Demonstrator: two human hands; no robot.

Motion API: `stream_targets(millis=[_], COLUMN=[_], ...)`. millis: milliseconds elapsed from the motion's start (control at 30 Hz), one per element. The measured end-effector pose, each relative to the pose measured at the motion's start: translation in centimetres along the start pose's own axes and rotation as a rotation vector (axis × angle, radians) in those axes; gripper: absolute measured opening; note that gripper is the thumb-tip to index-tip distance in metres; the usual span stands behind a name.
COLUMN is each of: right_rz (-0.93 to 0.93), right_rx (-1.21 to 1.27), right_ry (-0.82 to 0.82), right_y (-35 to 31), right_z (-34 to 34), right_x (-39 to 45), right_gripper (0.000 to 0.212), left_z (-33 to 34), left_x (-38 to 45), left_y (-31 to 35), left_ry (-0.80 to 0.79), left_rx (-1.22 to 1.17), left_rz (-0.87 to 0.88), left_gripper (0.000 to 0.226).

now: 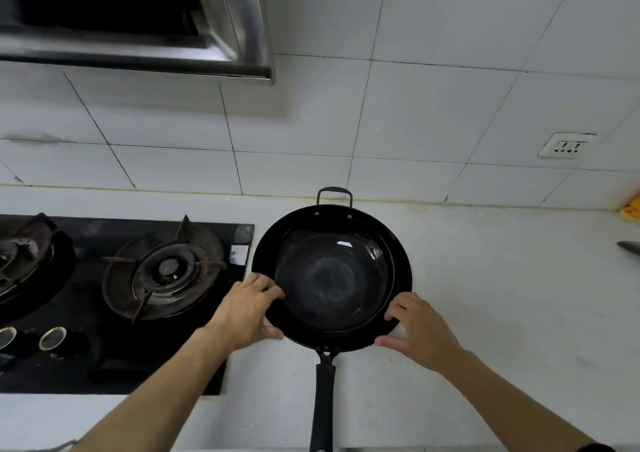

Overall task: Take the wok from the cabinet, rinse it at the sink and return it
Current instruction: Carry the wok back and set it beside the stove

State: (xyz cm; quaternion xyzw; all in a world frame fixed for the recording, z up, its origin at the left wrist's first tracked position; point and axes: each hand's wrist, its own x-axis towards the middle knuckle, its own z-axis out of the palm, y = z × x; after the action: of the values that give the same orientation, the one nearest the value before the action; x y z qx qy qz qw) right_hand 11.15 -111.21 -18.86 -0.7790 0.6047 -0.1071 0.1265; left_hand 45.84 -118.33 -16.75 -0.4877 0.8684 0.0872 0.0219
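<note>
A black wok (332, 278) sits on the white countertop (502, 313), just right of the gas stove. Its long handle (323, 399) points toward me and a small loop handle (334, 193) faces the wall. The inside looks wet and shiny. My left hand (247, 313) grips the near-left rim, fingers over the edge and thumb under it. My right hand (420, 334) holds the near-right rim, with the fingers curled against the edge and the thumb along the underside.
A black two-burner gas stove (162, 271) lies to the left, under a steel range hood (138, 36). A wall socket (566, 147) is on the tiles at right. A knife tip (630, 247) and an orange object (632, 209) show at the right edge.
</note>
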Motion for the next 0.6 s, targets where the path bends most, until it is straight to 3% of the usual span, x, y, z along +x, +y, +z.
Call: stream_targets(millis=[233,600], right_rz=[0.103,0.089], right_rx=[-0.009,0.052], right_ry=[-0.009,-0.111], right_y=[-1.1,1.8], right_z=[0.9,-0.7], right_x=[-0.1,2.1], right_gripper=[0.050,0.053], left_z=[0.0,3.0], left_x=[0.8,-3.3], left_y=[-2.2,1.9], left_ry=[-0.073,0.105], left_rx=[0.023,0.026], left_rz=[-0.031,-0.145], left_gripper=[0.063,0.072])
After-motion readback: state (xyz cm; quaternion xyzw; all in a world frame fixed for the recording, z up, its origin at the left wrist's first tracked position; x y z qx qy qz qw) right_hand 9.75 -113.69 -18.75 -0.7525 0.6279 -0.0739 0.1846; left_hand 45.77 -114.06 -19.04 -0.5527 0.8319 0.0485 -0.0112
